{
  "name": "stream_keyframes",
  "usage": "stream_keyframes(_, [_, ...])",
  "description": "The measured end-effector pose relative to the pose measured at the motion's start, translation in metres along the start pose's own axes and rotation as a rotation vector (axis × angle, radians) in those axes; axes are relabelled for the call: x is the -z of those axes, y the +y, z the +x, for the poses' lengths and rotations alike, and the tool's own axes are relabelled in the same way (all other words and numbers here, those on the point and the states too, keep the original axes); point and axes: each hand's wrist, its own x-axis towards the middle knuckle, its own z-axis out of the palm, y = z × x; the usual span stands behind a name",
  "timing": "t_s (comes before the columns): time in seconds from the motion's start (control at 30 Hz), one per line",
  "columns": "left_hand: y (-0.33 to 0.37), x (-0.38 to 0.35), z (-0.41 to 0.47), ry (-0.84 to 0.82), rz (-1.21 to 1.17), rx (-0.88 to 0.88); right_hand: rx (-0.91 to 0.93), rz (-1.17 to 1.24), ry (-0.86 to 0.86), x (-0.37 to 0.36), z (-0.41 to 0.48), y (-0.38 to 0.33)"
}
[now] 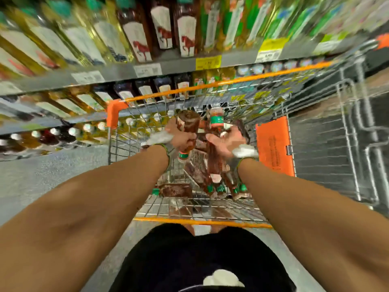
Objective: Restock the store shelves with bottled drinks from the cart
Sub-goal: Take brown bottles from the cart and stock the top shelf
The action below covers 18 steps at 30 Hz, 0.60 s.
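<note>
Both my arms reach down into a wire shopping cart (117, 114) with orange trim. My left hand (179, 138) grips a brown drink bottle (188, 125), held bottom-up with its green-ringed cap pointing toward me. My right hand (226, 141) holds a second brown bottle (215, 131), its cap end with a green and orange band pointing away from me. Several more brown bottles (212, 180) with green caps lie on the cart floor under my hands. The store shelves (117, 71) rise on the left and ahead, packed with bottles. The picture is motion-blurred.
The shelves carry rows of dark, amber and green bottles behind price tags (208, 62). An orange child-seat flap (273, 144) stands at the cart's right side. A second wire cart (353, 127) sits to the right. Grey floor lies to the left of the cart.
</note>
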Motion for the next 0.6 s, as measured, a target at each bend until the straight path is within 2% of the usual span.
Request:
stream_keyframes(0.2, [0.056, -0.004, -0.060, -0.221, -0.095, -0.198, 0.031, 0.000, 0.160, 0.065, -0.035, -0.034])
stream_keyframes(0.3, [0.075, -0.017, -0.086, -0.283, -0.159, -0.207, 0.071, 0.003, 0.180, 0.096, -0.047, -0.040])
stream_keyframes(0.43, [0.086, -0.040, -0.120, -0.321, -0.316, -0.243, 0.136, 0.060, 0.227, 0.136, -0.057, -0.038])
stream_keyframes(0.57, [0.092, -0.056, -0.153, -0.372, -0.273, -0.294, 0.170, 0.105, 0.217, 0.160, -0.069, -0.041])
stream_keyframes(0.6, [0.095, -0.061, -0.164, -0.358, -0.331, -0.282, 0.175, 0.155, 0.215, 0.167, -0.072, -0.039])
